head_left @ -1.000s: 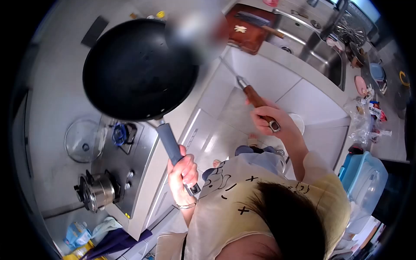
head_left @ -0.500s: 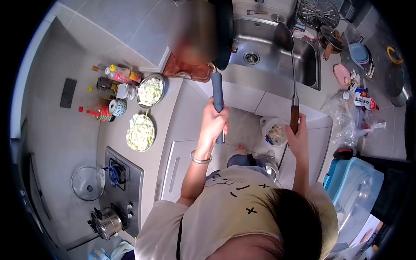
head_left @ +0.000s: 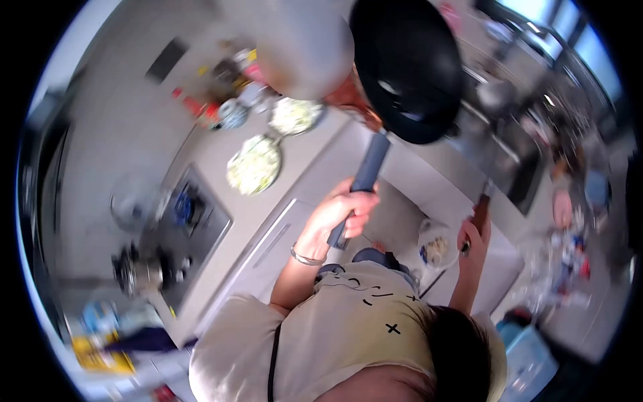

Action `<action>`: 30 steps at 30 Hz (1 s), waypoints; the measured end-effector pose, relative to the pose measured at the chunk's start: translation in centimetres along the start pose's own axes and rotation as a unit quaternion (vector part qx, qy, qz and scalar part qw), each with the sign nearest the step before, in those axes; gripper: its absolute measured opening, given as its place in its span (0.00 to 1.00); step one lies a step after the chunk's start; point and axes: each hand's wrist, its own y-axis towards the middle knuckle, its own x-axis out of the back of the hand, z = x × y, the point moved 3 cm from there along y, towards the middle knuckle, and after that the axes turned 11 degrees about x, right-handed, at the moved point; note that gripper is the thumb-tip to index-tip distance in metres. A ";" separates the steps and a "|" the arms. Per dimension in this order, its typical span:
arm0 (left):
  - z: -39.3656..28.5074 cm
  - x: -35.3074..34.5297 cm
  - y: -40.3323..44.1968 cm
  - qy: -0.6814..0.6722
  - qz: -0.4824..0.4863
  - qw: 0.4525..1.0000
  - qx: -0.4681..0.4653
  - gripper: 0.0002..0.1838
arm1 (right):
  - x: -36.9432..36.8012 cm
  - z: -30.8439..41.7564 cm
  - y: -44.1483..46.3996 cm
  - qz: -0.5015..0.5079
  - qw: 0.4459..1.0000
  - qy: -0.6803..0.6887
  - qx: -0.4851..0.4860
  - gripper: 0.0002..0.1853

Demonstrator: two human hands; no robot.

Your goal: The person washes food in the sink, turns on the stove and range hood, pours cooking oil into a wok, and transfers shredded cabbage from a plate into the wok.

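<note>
My left hand is wrapped round the grey handle of a black wok. The wok is raised and tilted beside the sink, with its dark inside showing. On the right, my right hand grips the wooden handle of a ladle. The metal head of the ladle is over the sink and blurred. Left of the wok, two dishes of chopped pale green vegetables stand on the counter. A blurred round shape hides part of the view at the top.
At the left is a gas stove with a steel pot; a glass lid leans near it. Bottles and jars line the wall. Plastic bags lie at the right, and a bowl of scraps is low between my hands.
The view has turned. The wok has swung from over the stove side to the sink side, and now shows its inside more than half a second ago. Both hands keep their holds.
</note>
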 end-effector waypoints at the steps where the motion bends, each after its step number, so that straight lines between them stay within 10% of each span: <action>1: 0.2 1.0 -2.0 -0.062 0.035 0.997 0.006 0.09 | -1.7 -0.2 -0.3 -0.003 0.998 0.059 -0.008 0.22; 15: 10.7 19.1 -23.4 -0.387 0.020 0.892 -0.232 0.09 | -29.5 -6.8 -11.7 0.475 0.837 0.196 -0.188 0.25; 22: 11.9 32.5 -30.9 -0.412 -0.009 0.854 -0.316 0.07 | -41.6 -11.7 -22.1 0.542 0.735 0.182 -0.364 0.20; 30: 10.7 41.5 -34.6 -0.438 0.076 0.811 -0.380 0.06 | -49.1 -14.8 -28.9 0.522 0.762 0.110 -0.367 0.15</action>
